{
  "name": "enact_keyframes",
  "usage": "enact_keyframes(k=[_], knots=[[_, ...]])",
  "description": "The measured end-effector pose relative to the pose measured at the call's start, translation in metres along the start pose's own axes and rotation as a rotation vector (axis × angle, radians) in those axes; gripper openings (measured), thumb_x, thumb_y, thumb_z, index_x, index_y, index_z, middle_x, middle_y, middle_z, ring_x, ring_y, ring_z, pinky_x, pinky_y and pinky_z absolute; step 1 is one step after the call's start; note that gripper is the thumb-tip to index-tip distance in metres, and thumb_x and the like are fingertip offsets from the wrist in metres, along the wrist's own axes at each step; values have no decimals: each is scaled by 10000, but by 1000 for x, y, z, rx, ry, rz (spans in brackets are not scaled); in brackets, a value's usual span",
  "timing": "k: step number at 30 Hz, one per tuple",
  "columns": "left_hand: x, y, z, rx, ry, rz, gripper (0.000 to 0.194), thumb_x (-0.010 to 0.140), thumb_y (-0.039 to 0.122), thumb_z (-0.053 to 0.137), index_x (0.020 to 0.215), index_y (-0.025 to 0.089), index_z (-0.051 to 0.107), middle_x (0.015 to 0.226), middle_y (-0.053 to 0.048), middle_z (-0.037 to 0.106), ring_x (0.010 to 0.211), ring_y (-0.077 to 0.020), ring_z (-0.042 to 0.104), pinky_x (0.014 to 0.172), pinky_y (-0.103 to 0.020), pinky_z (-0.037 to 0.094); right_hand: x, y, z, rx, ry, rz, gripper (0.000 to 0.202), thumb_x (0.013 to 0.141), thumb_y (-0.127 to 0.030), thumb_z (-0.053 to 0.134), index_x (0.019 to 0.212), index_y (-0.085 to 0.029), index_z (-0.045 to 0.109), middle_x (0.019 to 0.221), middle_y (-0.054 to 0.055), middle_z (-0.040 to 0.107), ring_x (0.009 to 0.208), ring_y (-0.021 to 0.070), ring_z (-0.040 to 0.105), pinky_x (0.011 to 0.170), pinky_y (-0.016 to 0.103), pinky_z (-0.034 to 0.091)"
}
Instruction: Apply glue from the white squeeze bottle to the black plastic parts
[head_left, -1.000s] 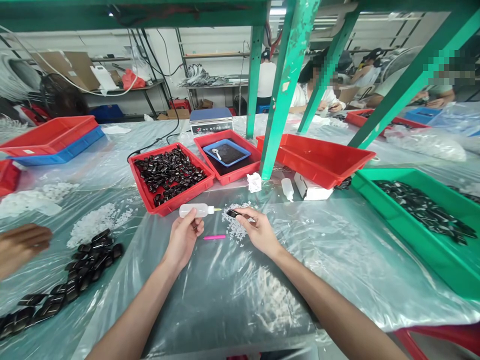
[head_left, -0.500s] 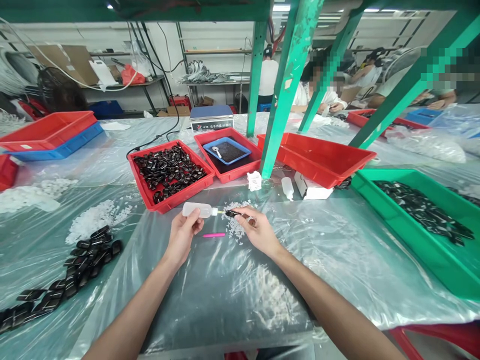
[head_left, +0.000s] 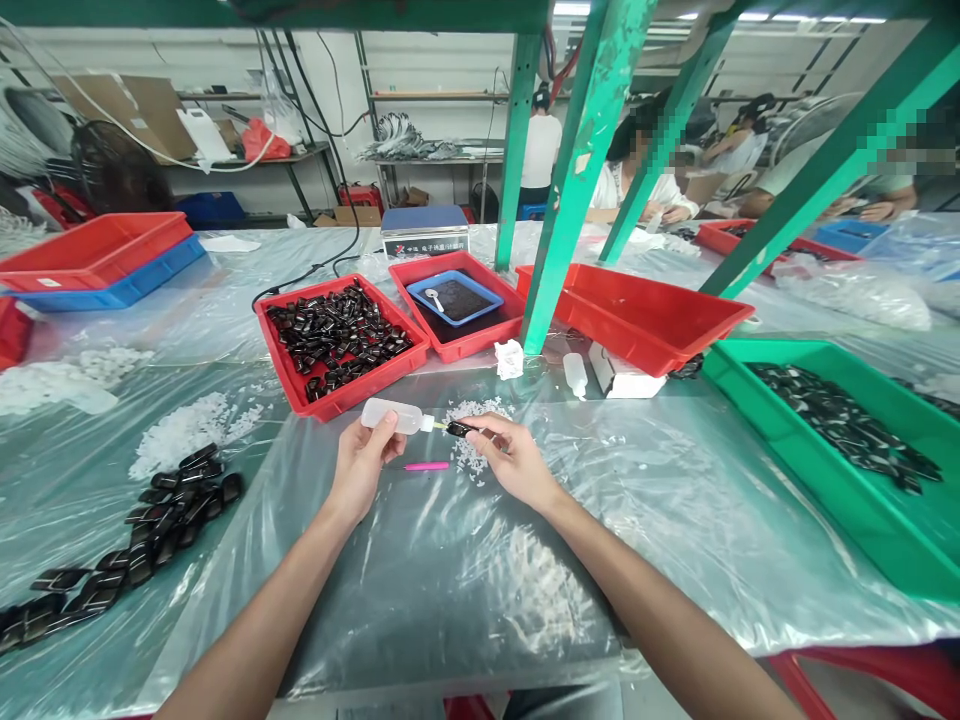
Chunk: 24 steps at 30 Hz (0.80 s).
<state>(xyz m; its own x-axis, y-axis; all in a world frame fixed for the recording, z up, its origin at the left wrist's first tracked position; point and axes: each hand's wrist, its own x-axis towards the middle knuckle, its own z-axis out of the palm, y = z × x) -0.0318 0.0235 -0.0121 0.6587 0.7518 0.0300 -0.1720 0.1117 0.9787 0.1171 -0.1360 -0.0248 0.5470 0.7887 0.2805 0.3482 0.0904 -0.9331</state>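
Observation:
My left hand (head_left: 365, 455) grips a translucent squeeze bottle (head_left: 394, 415), tipped on its side with its thin nozzle pointing right. Between the fingers of my right hand (head_left: 512, 455) is a small glossy black plastic part (head_left: 459, 429). The nozzle tip meets the part's left end; whether they touch is too small to tell. Under and around the part lie scattered tiny white pieces (head_left: 474, 460) on the plastic-covered table. A pink pen-like tool (head_left: 427, 466) rests just below the bottle.
A red tray (head_left: 300, 400) of black parts stands ahead-left, beside a red tray (head_left: 465, 348) holding a blue tray (head_left: 491, 300). A green post (head_left: 559, 200) rises ahead. At right is a green bin (head_left: 817, 510); at left, a row of black parts (head_left: 142, 550). Co-workers sit beyond.
The bottle and black part have shifted very slightly left, with both hands keeping their hold. The view has tilted a little; the rest stays in place.

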Motion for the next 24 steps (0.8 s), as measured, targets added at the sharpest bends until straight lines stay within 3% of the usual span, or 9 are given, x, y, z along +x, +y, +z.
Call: enact_keyframes(k=[17,24], knots=[[-1,1,-1,48,11,-5,456,783,570,777,779,127,670,638,-5,571,595,-96,488,570,-210,405,-2,2,2,90,-11,74,313,934,-441,645,1100,-211,778,1002,84,746,652,150,558,590,286,459],[-1,2,1,38,-14,29,449,823,562,745,816,116,699,613,-12,574,560,-100,468,510,-225,345,-1,1,3,162,-13,132,386,898,-509,687,1117,-205,779,786,47,713,566,136,527,529,272,440]])
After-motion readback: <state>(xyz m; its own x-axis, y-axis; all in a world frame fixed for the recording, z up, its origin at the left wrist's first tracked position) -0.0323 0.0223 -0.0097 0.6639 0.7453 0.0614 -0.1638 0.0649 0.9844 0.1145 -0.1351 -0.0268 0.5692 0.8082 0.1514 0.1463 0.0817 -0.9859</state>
